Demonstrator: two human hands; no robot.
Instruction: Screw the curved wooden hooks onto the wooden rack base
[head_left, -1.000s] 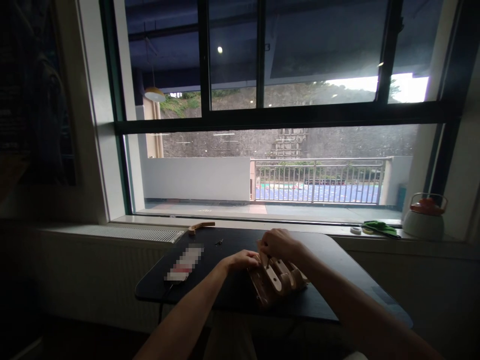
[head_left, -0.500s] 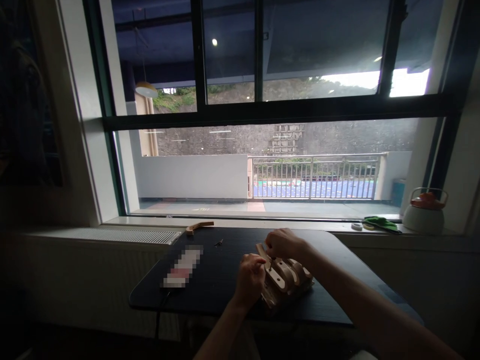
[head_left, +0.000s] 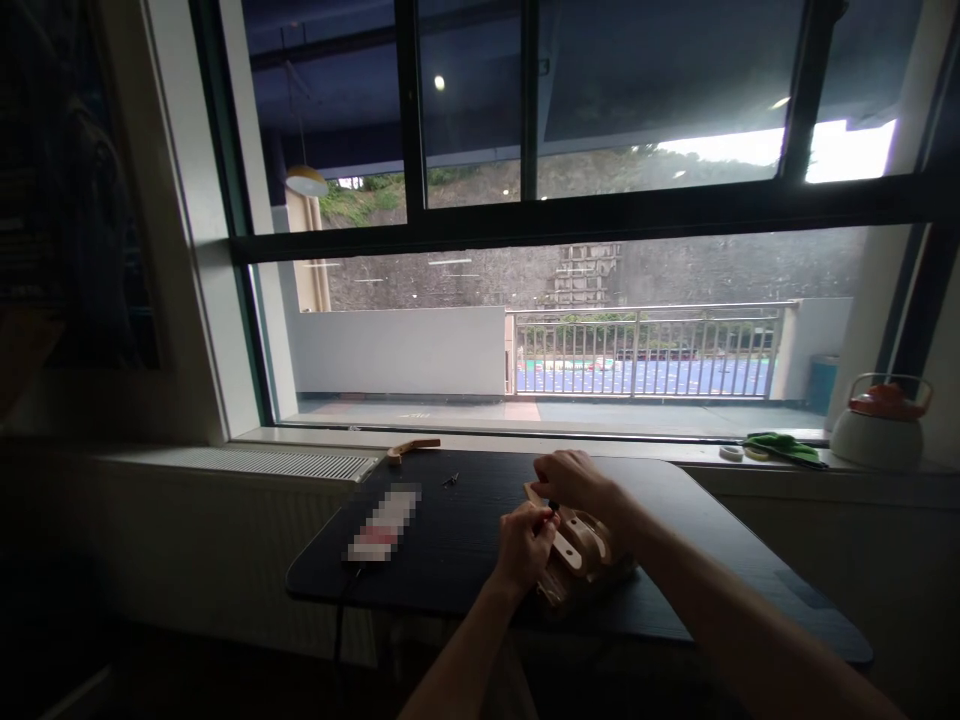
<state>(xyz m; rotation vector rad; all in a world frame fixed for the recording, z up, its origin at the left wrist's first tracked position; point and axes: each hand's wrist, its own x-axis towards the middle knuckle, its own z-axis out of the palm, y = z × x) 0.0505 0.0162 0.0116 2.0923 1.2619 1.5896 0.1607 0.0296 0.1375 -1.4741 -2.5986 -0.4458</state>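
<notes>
Curved parts (head_left: pixel 596 546) are already sitting on the wooden base (head_left: pixel 553 594) near right on the surface (head_left: pixel 442 555), where the left hand (head_left: pixel 520 543) and right hand (head_left: pixel 576 480) are working, each grip too hidden to tell, while a loose curved piece (head_left: pixel 421 444) is lying far left, apparently unused.

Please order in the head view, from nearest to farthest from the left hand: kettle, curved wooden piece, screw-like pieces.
1. Screw-like pieces, on the table, ahead-left.
2. Curved wooden piece, at the table's back-left edge.
3. Kettle, right, on the windowsill.
</notes>
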